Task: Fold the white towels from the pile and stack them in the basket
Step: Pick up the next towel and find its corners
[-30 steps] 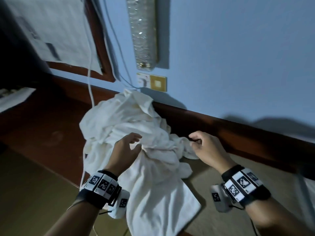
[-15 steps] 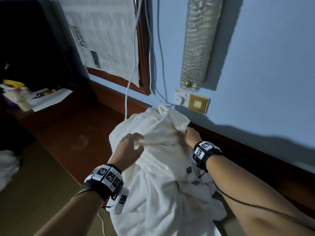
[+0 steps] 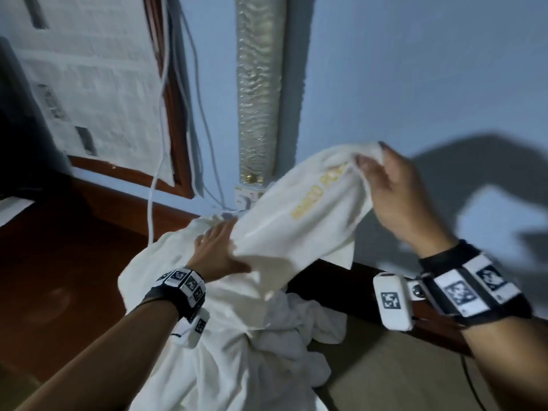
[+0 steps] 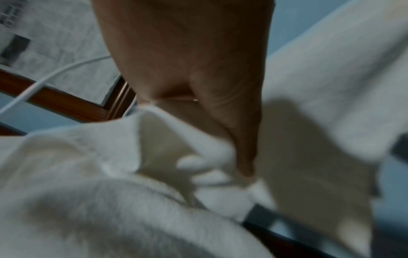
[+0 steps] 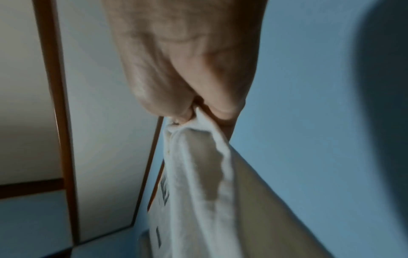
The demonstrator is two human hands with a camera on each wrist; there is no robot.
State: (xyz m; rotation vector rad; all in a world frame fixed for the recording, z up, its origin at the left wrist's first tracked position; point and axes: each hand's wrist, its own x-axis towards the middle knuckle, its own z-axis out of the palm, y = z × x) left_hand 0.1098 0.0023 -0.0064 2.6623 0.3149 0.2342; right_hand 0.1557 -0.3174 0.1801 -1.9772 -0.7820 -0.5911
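Note:
A white towel [image 3: 296, 221] with yellow lettering is lifted off the pile of white towels [image 3: 231, 351], which lies crumpled against the wall. My right hand [image 3: 370, 164] pinches the towel's upper corner, raised high at the right; the right wrist view shows that hand [image 5: 192, 113] with the towel's hem [image 5: 198, 174] hanging from it. Lower down, my left hand [image 3: 219, 247] grips the same towel's lower edge just above the pile. The left wrist view shows the thumb and fingers of this hand [image 4: 240, 167] pinching a fold of towel [image 4: 209, 183]. No basket is in view.
A reddish wooden surface [image 3: 59, 262] spreads to the left of the pile, with a tan mat [image 3: 400, 375] at lower right. White cables [image 3: 157, 143] hang down to a wall socket [image 3: 246, 197] behind the towels. A wrapped tube [image 3: 258, 84] and a paper-covered frame [image 3: 89, 69] are on the blue wall.
My right hand has risen up and to the right, pulling one towel's corner off the pile. My left hand has shifted onto that towel's lower edge.

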